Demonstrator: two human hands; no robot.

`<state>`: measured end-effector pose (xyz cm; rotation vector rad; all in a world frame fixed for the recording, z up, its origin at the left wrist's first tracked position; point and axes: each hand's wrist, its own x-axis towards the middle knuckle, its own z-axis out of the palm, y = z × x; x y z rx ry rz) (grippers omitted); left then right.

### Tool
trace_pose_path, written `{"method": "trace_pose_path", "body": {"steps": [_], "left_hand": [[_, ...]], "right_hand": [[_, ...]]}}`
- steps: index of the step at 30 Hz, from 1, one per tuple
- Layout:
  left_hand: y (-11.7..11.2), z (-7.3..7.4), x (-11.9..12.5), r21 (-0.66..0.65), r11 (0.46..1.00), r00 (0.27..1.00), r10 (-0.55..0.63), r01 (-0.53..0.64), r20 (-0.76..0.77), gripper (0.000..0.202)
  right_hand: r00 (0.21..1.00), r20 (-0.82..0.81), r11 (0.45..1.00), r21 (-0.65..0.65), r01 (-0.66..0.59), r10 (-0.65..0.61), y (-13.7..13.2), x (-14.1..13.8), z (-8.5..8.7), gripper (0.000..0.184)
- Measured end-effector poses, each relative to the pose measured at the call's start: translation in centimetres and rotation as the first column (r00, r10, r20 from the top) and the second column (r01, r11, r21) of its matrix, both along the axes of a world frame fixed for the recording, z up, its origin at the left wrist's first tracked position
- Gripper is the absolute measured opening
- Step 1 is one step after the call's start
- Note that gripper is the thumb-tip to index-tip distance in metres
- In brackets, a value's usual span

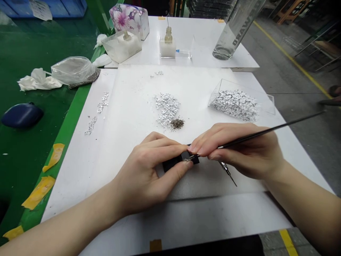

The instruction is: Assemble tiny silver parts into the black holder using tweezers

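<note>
My left hand (149,165) is closed on a small black block (170,164), with thumb and forefinger at a tiny silvery part (187,159) on it. My right hand (239,149) grips slim black tweezers (253,135) whose pointed tip meets that tiny part; its fingertips also touch the block's far edge. From beneath the right hand sticks out a thin silver screwdriver-like tool (226,169), its tip toward me; whether the hand holds it too I cannot tell. Beyond the hands lie a heap of small silvery parts (167,106) and a pile of tiny brownish pieces, perhaps screws (177,123).
A clear box (217,93) of silvery parts lies tipped at right on the white mat (128,106). Farther back stand a bottle (168,37) in a clear holder, a tall clear bottle (226,46) and a floral box (129,21). Plastic bags (73,69) and a blue object (22,115) are left.
</note>
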<state>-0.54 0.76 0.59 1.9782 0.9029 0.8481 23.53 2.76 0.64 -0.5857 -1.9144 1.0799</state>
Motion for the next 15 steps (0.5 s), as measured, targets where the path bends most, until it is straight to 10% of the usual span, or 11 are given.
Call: {"method": "trace_pose_path", "body": {"steps": [15], "left_hand": [[-0.02,-0.08,-0.02,-0.011,1.000,1.000,0.000,0.000,0.025,0.018]], "right_hand": [[1.000,-0.016,0.999,-0.018,-0.026,0.026,0.03,0.14,-0.22,0.016]]}}
